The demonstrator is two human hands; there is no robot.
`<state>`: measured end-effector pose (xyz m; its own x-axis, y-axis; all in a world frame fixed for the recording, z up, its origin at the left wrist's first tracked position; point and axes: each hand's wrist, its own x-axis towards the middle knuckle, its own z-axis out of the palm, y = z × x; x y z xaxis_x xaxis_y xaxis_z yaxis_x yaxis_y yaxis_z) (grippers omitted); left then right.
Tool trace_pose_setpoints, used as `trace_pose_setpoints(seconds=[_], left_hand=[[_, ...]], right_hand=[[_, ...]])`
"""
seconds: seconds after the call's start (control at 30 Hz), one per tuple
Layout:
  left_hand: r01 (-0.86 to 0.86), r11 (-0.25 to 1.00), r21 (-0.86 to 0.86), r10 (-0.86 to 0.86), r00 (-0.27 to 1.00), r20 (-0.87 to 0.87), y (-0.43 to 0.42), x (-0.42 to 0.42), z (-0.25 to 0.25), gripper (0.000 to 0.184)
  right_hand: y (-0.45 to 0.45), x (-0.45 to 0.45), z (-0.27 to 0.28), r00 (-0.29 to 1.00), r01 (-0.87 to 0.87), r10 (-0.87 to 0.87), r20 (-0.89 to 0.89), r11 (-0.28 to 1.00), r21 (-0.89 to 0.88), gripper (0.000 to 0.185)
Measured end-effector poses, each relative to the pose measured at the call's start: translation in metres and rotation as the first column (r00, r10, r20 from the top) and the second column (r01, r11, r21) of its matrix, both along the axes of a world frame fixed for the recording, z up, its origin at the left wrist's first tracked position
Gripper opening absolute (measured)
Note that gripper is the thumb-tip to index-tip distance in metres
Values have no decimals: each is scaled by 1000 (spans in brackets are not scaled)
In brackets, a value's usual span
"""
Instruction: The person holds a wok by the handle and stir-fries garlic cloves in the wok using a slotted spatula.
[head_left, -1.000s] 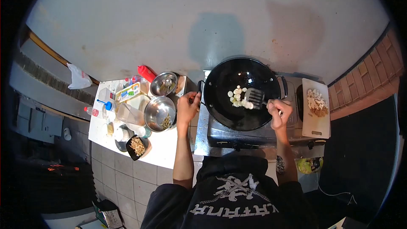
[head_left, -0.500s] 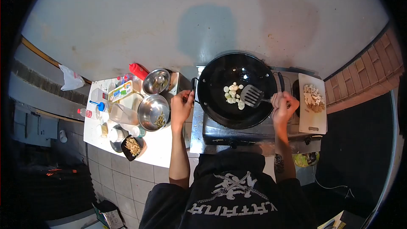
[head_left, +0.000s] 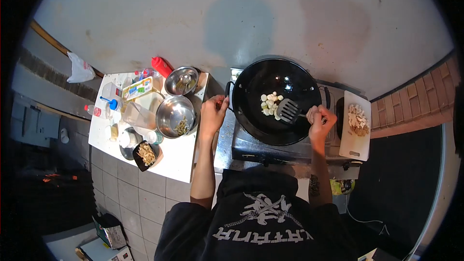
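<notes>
A black wok (head_left: 270,133) sits on the gas stove (head_left: 241,150). Pale round slices of food (head_left: 268,102) lie in a cluster at its middle. My right hand (head_left: 321,117) is closed around the handle of a slotted spatula (head_left: 289,110), whose blade rests against the right side of the slices. At the wok's left side, my left hand (head_left: 215,111) grips the wok's loop handle (head_left: 229,95); the fingertips are partly hidden there.
Right of the stove is a white cutting board (head_left: 355,144) with chopped pieces (head_left: 357,120). On the left table (head_left: 179,166) stand two metal bowls, a black dish (head_left: 145,156) of strips, a red squeeze bottle (head_left: 162,66) and several containers. A wall (head_left: 290,24) rises behind.
The whole view has shifted and tilted slightly. The slices sit closer together, with the spatula blade against them. Both hands keep their holds.
</notes>
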<state>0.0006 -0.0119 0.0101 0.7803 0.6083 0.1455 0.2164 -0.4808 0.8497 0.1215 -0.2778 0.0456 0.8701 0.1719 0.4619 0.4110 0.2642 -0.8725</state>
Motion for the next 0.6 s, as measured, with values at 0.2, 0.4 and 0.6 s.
trace_pose_setpoints(seconds=[0.2, 0.4, 0.6], left_hand=[[2, 998, -62, -2, 1000, 8, 2, 1, -9, 25], [3, 997, -72, -3, 1000, -5, 1, 0, -7, 27], [4, 997, -75, -6, 1000, -22, 2, 0, -5, 29]], right_hand=[[-2, 4, 30, 983, 158, -144, 115, 980, -120, 37], [-10, 17, 4, 969, 80, -12, 247, 959, -270, 36], [5, 6, 13, 948, 146, -6, 318, 897, -418, 35]])
